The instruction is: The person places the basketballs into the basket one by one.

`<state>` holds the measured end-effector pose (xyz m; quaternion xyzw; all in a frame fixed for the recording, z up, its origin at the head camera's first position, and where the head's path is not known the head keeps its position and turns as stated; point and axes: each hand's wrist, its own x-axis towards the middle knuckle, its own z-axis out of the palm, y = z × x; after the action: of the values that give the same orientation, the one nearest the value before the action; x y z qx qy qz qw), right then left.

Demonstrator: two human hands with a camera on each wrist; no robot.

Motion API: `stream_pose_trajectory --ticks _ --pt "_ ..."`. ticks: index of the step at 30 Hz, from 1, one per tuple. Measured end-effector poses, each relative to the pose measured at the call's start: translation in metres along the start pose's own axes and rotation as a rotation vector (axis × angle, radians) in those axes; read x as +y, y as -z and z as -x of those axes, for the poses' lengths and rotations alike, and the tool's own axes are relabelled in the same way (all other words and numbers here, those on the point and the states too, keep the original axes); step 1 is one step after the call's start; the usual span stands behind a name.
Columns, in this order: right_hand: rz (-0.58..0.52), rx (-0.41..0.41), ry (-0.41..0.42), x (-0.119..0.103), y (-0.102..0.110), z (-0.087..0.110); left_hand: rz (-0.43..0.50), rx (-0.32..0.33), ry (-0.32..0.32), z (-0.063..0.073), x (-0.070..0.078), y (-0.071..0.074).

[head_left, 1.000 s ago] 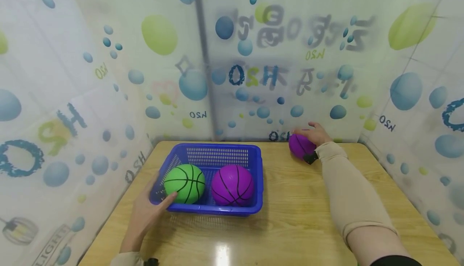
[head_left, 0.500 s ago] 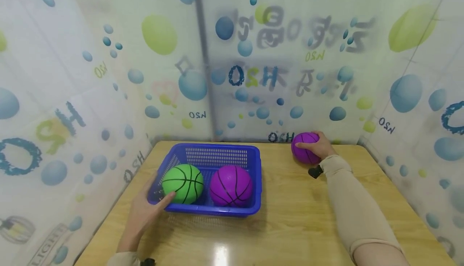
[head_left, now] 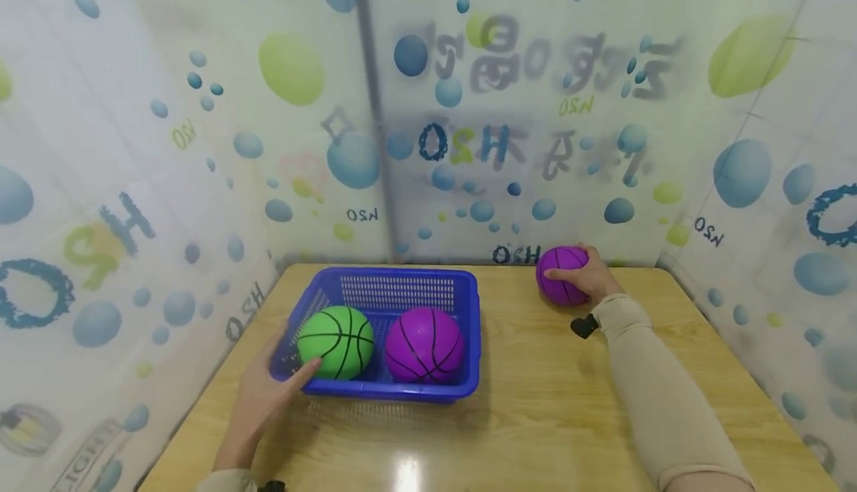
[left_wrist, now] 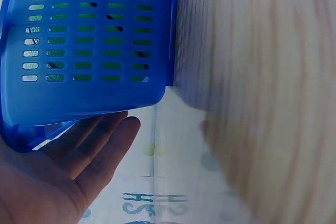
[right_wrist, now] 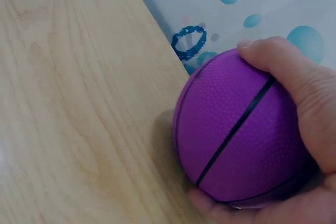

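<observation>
At the table's back right, my right hand (head_left: 592, 276) grips a purple toy basketball (head_left: 554, 292), thumb on one side and fingers on the other. The right wrist view shows this ball (right_wrist: 231, 119) close up, by the table's edge. On the left, my left hand (head_left: 261, 395) holds the left end of a blue plastic basket (head_left: 382, 388), its thumb over the front rim. In the left wrist view the fingers (left_wrist: 100, 161) lie against the basket's outside wall. Inside the basket sit a green basketball (head_left: 336, 342) and another purple basketball (head_left: 425, 344), side by side.
The wooden table (head_left: 529, 388) extends to the right of the basket and in front of it. White curtains (head_left: 562, 127) printed with bubbles and letters enclose its back and both sides. The right ball is close to the back curtain.
My right hand has gone from the top of the ball to a grip around its right side. The ball has shifted slightly. The left hand stays on the basket.
</observation>
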<state>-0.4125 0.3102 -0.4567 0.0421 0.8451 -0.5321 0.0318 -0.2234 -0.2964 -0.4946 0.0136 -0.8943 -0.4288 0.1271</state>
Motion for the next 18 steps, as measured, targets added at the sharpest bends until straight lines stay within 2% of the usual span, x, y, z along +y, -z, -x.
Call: stream_pose_trajectory --ticks 5,10,18 --pt "-0.004 0.068 0.067 0.011 0.0 0.01 -0.014 -0.004 0.003 -0.002 0.001 -0.002" --pt "-0.008 0.132 0.101 0.02 -0.005 0.019 -0.018 -0.003 0.0 -0.001 0.001 -0.003" --pt "0.034 0.18 0.129 0.022 -0.014 0.018 -0.008 0.002 -0.003 0.001 0.001 0.001"
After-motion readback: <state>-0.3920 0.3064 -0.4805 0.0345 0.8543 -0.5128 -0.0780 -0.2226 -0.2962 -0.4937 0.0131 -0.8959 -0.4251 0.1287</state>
